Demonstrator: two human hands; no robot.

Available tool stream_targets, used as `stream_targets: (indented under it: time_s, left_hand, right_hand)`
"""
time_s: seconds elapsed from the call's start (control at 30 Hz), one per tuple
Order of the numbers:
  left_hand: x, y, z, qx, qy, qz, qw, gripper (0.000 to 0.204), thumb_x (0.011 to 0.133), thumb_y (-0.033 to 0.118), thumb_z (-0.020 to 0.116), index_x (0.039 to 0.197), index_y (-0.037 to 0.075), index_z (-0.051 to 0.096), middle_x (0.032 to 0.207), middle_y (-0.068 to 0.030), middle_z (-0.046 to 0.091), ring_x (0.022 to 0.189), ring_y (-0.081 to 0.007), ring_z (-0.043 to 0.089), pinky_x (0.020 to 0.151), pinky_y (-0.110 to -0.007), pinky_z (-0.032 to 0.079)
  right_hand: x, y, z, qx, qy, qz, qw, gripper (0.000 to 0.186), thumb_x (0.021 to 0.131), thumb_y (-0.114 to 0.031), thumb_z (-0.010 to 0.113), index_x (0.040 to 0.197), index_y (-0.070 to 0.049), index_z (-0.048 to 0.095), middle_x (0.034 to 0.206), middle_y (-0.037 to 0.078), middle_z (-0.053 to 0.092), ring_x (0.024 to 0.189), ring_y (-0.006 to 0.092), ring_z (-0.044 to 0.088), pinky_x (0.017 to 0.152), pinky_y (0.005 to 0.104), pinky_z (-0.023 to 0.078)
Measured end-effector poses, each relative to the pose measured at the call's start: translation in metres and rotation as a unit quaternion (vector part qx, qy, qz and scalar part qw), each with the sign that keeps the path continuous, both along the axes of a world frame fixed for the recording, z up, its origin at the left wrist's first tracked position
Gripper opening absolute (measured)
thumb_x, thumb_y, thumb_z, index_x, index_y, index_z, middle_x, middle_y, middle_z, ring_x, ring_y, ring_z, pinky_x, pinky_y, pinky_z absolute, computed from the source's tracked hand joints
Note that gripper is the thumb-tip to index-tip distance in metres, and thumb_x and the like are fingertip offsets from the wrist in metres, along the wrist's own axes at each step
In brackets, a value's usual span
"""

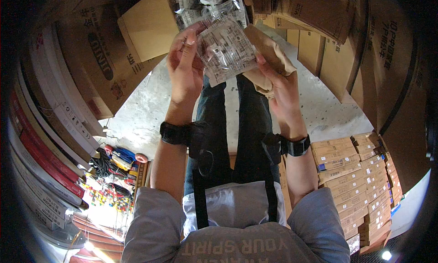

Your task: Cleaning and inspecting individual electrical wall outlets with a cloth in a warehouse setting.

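Left hand (pixel 186 66) points upward, fingers bent against clear packet (pixel 227 51)

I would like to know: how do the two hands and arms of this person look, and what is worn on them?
The left hand and the right hand wear no gloves. A wide black band is on the left wrist, and a similar dark band on the right. Both forearms are bare up to the short grey sleeves.

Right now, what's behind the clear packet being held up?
Past the top of the clear packet, other plastic packs show; brown paper in the right hand shows past its right edge. What it covers directly can't be made out.
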State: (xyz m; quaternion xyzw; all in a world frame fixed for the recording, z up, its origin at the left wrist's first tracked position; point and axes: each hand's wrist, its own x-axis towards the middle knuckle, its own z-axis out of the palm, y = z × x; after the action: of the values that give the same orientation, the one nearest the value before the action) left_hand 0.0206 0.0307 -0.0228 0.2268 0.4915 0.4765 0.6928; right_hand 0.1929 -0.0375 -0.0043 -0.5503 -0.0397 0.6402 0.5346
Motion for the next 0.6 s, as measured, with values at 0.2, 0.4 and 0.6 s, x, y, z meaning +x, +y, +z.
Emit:
stream_targets:
  time_s: [0.2, 0.4, 0.6]
  left_hand:
    - [-0.0084, 0.0050, -0.0019, 0.002, 0.108, -0.029, 0.994, 0.035, 0.094, 0.027, 0.053, 0.109, -0.004, 0.059, 0.105, -0.0145, 0.064, 0.093, -0.0199, 0.062, 0.078, -0.031, 0.051]
    - [-0.0084, 0.0081, -0.0020, 0.000, 0.095, -0.016, 0.995, 0.037, 0.093, 0.029, 0.054, 0.108, -0.004, 0.061, 0.102, -0.0140, 0.065, 0.089, -0.0194, 0.064, 0.074, -0.031, 0.053]
    - [-0.0038, 0.0069, 0.0016, 0.003, 0.127, -0.001, 0.992, 0.038, 0.093, 0.030, 0.054, 0.109, -0.004, 0.060, 0.102, -0.0137, 0.065, 0.093, -0.0224, 0.065, 0.076, -0.031, 0.053]
  right_hand:
    - [0.0036, -0.0017, -0.0035, -0.017, -0.020, 0.020, 0.999, 0.043, 0.083, -0.008, 0.066, 0.123, -0.002, 0.051, 0.109, 0.008, 0.062, 0.095, 0.0139, 0.062, 0.080, 0.0274, 0.054]
    - [0.0065, -0.0048, -0.0066, -0.037, -0.042, 0.034, 0.998, 0.040, 0.083, -0.012, 0.067, 0.119, -0.001, 0.054, 0.107, 0.009, 0.063, 0.093, 0.0141, 0.063, 0.078, 0.0269, 0.054]
    - [0.0065, -0.0039, -0.0064, -0.040, -0.048, 0.022, 0.998, 0.038, 0.079, -0.012, 0.072, 0.112, 0.001, 0.058, 0.103, 0.009, 0.064, 0.090, 0.0148, 0.063, 0.076, 0.0277, 0.054]
